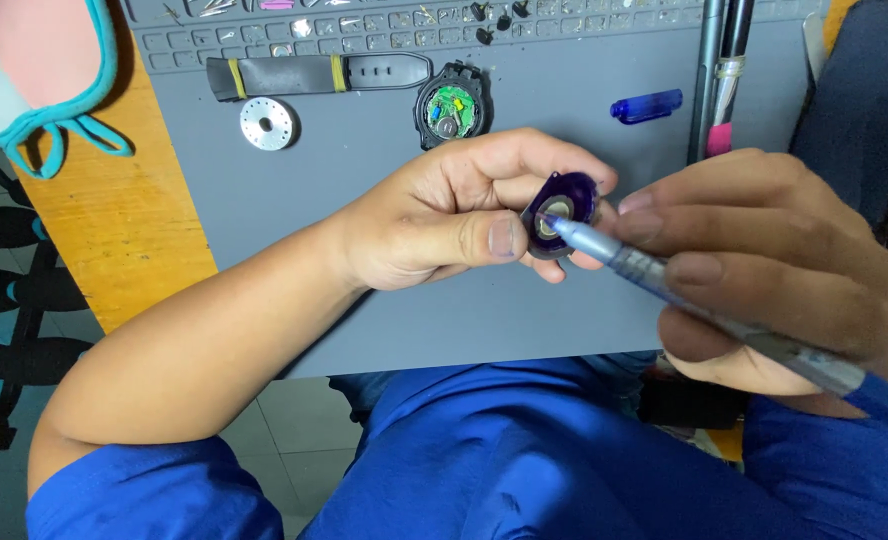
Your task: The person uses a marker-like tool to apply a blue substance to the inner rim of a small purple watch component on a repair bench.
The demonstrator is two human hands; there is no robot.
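My left hand [444,215] pinches a small dark purple watch part [561,212] with a round metal disc in its middle, holding it above the grey work mat [364,200]. In my right hand [774,260] is a grey-blue pen-like tool [664,285]; its tip touches the metal disc. Both hands hover over the mat's near half.
On the mat lie a black watch case with its green circuit board exposed [452,105], a grey strap with yellow bands [314,75], a round metal back plate [266,123], a blue plastic piece [646,105] and dark stick tools [719,70]. Small parts fill the mat's top compartments. A wooden table edge [114,230] lies left.
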